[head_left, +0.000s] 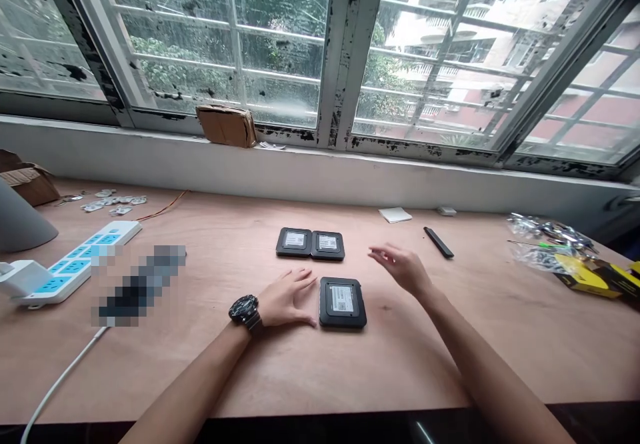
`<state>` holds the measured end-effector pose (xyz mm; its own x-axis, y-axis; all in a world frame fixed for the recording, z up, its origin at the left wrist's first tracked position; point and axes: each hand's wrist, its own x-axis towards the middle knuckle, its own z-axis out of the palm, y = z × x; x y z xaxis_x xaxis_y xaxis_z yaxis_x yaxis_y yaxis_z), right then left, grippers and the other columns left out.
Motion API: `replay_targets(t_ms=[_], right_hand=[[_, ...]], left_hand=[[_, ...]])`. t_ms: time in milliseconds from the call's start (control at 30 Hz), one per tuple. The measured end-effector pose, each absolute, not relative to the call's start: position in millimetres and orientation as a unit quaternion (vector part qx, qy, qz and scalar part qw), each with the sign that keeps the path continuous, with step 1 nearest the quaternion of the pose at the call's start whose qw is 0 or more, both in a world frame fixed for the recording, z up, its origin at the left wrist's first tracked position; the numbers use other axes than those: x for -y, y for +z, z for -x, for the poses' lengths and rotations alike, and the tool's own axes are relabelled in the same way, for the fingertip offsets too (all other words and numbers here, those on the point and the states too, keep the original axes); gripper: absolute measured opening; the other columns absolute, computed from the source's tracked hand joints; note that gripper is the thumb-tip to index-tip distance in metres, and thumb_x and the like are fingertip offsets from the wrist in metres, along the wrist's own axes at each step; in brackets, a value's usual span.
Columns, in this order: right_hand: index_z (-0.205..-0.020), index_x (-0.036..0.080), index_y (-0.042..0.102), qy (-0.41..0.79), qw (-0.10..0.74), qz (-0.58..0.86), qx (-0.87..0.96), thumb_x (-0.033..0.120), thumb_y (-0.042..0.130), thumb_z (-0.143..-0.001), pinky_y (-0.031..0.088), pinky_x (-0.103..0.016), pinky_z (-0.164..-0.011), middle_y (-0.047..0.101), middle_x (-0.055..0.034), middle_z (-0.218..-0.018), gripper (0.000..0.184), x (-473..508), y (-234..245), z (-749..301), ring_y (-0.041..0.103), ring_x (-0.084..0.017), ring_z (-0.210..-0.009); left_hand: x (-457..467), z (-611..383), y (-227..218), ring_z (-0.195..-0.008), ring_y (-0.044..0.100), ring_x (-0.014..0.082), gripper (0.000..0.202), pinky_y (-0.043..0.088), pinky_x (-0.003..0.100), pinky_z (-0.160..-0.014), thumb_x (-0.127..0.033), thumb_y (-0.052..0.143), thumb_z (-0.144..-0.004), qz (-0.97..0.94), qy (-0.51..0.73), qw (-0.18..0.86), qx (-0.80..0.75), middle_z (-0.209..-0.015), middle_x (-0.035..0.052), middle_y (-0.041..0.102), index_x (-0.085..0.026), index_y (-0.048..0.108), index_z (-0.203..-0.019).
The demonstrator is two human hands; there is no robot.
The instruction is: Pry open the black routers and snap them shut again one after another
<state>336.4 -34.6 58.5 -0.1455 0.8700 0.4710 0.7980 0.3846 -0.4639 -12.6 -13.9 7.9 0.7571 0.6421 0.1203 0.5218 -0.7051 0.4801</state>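
Between the left hand and right hand, a black rounded-square labelled device is left ungripped, all fingers spread wide.

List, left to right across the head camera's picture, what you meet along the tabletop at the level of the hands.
White power strip, wristwatch, left hand, black square device, right hand, yellow-and-black box

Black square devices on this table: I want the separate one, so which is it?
The black device beside the left hand lies alone. The other two black devices sit side by side, closer to the window.
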Motion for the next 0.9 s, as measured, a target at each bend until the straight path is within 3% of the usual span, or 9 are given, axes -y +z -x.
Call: replay_targets(t_ms=[67,133,233,333,500,700,900], right_hand=[[-0.107,0.030,0.077,0.027,0.234,0.576,0.783,0.046,0.055,-0.100,0.050,-0.032,-0.067,0.076,-0.0059,-0.106,0.028,40,43,-346,0.071,-0.023,-0.078],[-0.106,0.031,0.077,0.022,0.180,0.585,0.790,0.044,0.053,-0.101,0.050,-0.031,-0.067,0.075,-0.0052,-0.110,0.028,45,29,-347,0.073,-0.023,-0.083],[-0.109,0.031,0.076,0.033,0.195,0.579,0.791,0.046,0.057,-0.098,0.051,-0.032,-0.071,0.072,-0.0052,-0.119,0.027,51,23,-339,0.072,-0.022,-0.080],[-0.119,0.030,0.072,0.102,0.238,0.557,0.790,0.050,0.062,-0.095,0.053,-0.034,-0.074,0.070,-0.0059,-0.123,0.033,56,30,-324,0.069,-0.018,-0.074],[-0.117,0.026,0.069,0.198,0.231,0.561,0.770,0.050,0.067,-0.092,0.053,-0.033,-0.073,0.076,-0.0044,-0.100,0.034,61,38,-296,0.070,-0.021,-0.081],[-0.099,0.024,0.067,0.172,0.180,0.579,0.776,0.052,0.070,-0.088,0.048,-0.030,-0.067,0.075,-0.0051,-0.094,0.030,47,44,-285,0.069,-0.022,-0.079],[-0.091,0.023,0.060,0.118,0.147,0.555,0.810,0.072,0.071,-0.077,0.045,-0.032,-0.065,0.070,-0.0080,-0.090,0.052,32,49,-274,0.065,-0.025,-0.077]], left_hand=[[18,6,8,-0.150,0.031,0.0387,0.115,0.021,0.057,-0.123,-0.080,0.077,-0.064,-0.912,0.154,0.218,-0.312,-0.162,0.0176,0.034,-0.023,0.038,-0.156],[24,-3,8,-0.150,0.030,0.0394,0.119,0.019,0.058,-0.123,-0.080,0.077,-0.064,-0.912,0.163,0.222,-0.303,-0.164,0.0177,0.029,-0.023,0.032,-0.159],[33,-16,7,-0.147,0.034,0.0393,0.120,0.019,0.058,-0.123,-0.081,0.076,-0.065,-0.916,0.171,0.215,-0.291,-0.162,0.0181,0.033,-0.022,0.030,-0.159],[38,-22,7,-0.140,0.042,0.0385,0.121,0.029,0.053,-0.121,-0.081,0.077,-0.064,-0.916,0.195,0.197,-0.289,-0.155,0.0179,0.043,-0.020,0.032,-0.158],[39,-21,5,-0.134,0.048,0.0377,0.118,0.041,0.049,-0.114,-0.072,0.081,-0.067,-0.904,0.228,0.187,-0.311,-0.148,0.0166,0.047,-0.021,0.029,-0.159],[40,-22,7,-0.136,0.045,0.0386,0.113,0.037,0.051,-0.117,-0.063,0.080,-0.072,-0.904,0.209,0.183,-0.324,-0.151,0.0161,0.045,-0.019,0.026,-0.160],[39,-23,5,-0.138,0.043,0.0411,0.115,0.026,0.056,-0.121,-0.063,0.079,-0.072,-0.902,0.211,0.185,-0.328,-0.153,0.0167,0.043,-0.020,0.021,-0.161]])
